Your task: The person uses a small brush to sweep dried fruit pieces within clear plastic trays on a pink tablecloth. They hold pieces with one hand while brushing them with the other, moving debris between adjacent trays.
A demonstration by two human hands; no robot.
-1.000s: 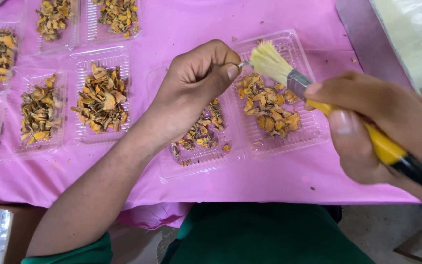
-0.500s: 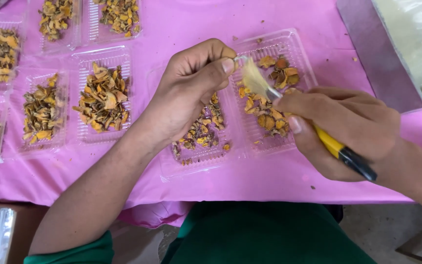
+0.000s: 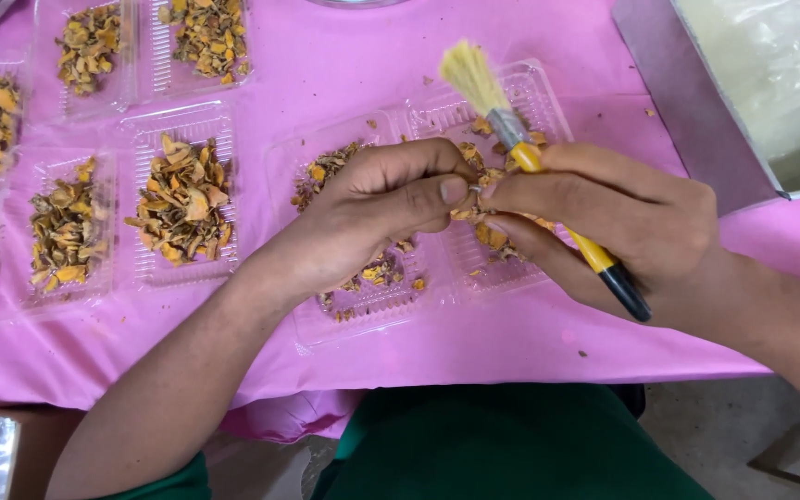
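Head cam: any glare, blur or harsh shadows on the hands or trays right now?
Head view: even, soft light, no hard shadows on the pink cloth. Left hand, right hand and the yellow-handled brush read sharp, no motion smear. Mild glare on the clear tray ribs and on the plastic sheet at top right. What the fingertips pinch is too small to tell.

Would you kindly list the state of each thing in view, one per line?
Left hand: pinching a small piece at its fingertips.
Right hand: holding the brush, fingertips meeting the left hand's.
Brush: tilted, bristles up and clear of the trays.
Open clamshell tray: lid open, flat, partly filled with dried orange pieces.
Other clear trays: filled, uncovered.
Pink cloth: spread flat, a few crumbs.
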